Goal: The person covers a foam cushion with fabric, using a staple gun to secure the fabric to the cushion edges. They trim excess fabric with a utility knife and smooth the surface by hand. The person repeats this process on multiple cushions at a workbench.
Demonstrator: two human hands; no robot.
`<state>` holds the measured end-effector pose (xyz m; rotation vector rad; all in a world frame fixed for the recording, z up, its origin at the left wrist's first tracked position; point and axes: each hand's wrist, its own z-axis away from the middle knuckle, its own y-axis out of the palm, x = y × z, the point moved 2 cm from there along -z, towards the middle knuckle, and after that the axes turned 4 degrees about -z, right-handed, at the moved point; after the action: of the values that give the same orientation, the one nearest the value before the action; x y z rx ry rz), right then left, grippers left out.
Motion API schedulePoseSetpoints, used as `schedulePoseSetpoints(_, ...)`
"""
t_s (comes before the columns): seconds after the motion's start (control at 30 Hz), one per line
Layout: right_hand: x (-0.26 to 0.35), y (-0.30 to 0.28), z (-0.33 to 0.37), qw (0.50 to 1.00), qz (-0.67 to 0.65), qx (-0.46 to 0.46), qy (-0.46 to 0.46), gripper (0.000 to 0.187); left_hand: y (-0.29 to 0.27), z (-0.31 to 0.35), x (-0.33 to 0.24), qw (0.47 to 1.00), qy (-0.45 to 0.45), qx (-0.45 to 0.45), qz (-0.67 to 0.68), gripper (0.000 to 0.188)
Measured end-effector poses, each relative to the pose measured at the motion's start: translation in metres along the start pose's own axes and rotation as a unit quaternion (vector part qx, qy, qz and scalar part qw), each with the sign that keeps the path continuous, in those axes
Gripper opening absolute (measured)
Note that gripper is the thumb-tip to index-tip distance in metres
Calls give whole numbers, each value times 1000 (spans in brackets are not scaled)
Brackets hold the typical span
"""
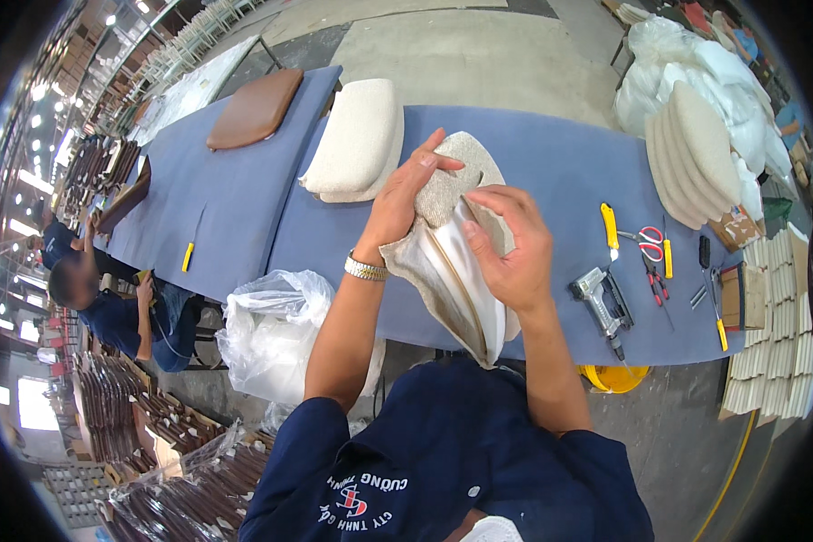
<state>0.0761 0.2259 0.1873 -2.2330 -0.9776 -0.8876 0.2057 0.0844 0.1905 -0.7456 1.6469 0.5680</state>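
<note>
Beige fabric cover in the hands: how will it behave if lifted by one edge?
The cover probably flops: it folds and gapes open below the left hand and right hand. Likely not slippery outside, given the coarse-looking weave; the smooth-looking white part may slide more.

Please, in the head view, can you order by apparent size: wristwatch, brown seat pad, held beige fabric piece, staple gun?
1. Beige fabric piece
2. Brown seat pad
3. Staple gun
4. Wristwatch
</note>
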Motion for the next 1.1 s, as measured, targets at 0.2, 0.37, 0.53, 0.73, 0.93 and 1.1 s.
schedulePoseSetpoints(0.2,-67,-15,71,984,53,60,158,30,-49,20,20,995,11,-30,-99,48)
schedulePoseSetpoints(0.37,-190,-78,259,876,111,93,459,47,-123,87,68,986,-121,-114,-13,61)
schedulePoseSetpoints(0.53,-180,-49,308,676,-258,-21,690,65,-158,209,134,939,-181,-210,204,77)
schedulePoseSetpoints(0.73,-202,-60,271,800,-235,-171,524,63,-123,293,172,920,-193,-226,255,94)
schedulePoseSetpoints(0.93,-218,-112,137,942,-94,-150,285,50,-85,265,125,960,-255,-86,74,82)
schedulePoseSetpoints(1.1,-220,-93,89,930,-41,-197,308,51,-45,234,149,972,-228,-35,-29,75)
